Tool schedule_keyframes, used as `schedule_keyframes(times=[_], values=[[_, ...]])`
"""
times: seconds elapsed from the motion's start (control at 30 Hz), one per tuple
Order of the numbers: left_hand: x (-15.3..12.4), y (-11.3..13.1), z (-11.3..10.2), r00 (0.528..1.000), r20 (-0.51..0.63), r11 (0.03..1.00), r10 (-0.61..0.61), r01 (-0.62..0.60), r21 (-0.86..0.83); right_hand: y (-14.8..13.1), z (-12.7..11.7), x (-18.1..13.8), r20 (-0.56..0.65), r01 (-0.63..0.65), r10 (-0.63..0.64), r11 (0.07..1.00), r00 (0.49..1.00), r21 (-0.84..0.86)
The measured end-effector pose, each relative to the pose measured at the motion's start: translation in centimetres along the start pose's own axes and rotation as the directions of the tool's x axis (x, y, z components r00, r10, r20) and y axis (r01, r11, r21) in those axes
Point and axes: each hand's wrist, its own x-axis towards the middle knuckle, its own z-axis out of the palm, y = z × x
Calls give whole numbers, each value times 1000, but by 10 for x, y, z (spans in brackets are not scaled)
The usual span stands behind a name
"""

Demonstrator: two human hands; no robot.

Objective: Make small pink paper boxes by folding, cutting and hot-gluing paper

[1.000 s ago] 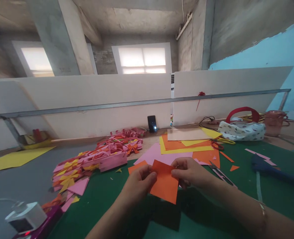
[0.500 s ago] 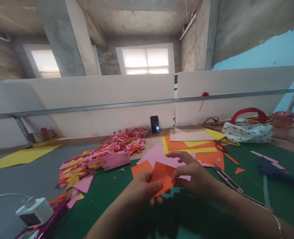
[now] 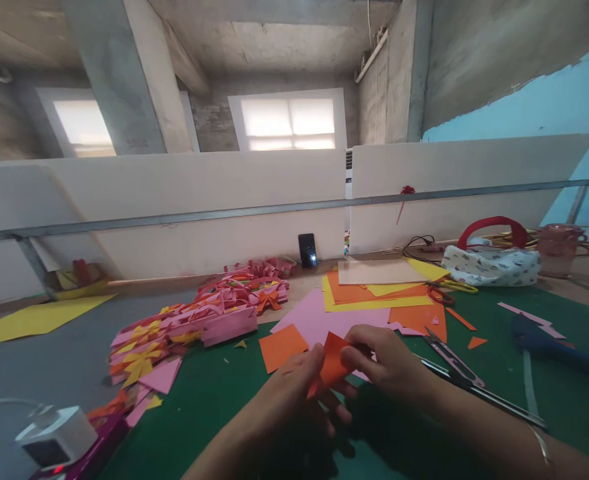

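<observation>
Both my hands hold one small orange paper piece (image 3: 332,361) above the green mat (image 3: 209,413). My left hand (image 3: 294,393) pinches its lower left side, fingers closed on it. My right hand (image 3: 385,363) grips its upper right corner with thumb and fingers. The paper is folded over into a narrow pointed shape. Another orange square (image 3: 282,346) lies flat on the mat just left of my hands.
A pink sheet (image 3: 319,319) and a stack of orange and yellow sheets (image 3: 374,293) lie beyond my hands. Folded paper bows (image 3: 199,317) are heaped at left. Thread snips (image 3: 452,360) lie at right. A phone (image 3: 306,250), a patterned bag (image 3: 492,263) and a white device (image 3: 54,437) are around.
The flat orange square has been folded over into a smaller pointed shape between my hands. Both hands drew closer together and slightly lower.
</observation>
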Motion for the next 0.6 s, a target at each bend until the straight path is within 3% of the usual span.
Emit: schedule_keyframes(times=[0.13, 0.3, 0.43, 0.6], values=[[0, 2, -1, 997, 66, 989, 44, -53, 141, 0, 2, -1, -5, -12, 12, 1000, 1000, 17], [5, 1, 1, 1000, 13, 991, -2, 0, 131, -1, 2, -1, -18, -32, 33, 997, 999, 64], [6, -2, 1, 1000, 26, 995, -8, 5, 98, -3, -1, 0, -46, -23, 32, 983, 998, 182], [6, -5, 0, 998, 49, 992, -41, 34, 125, -5, -2, 1, -21, -23, 28, 982, 999, 190]])
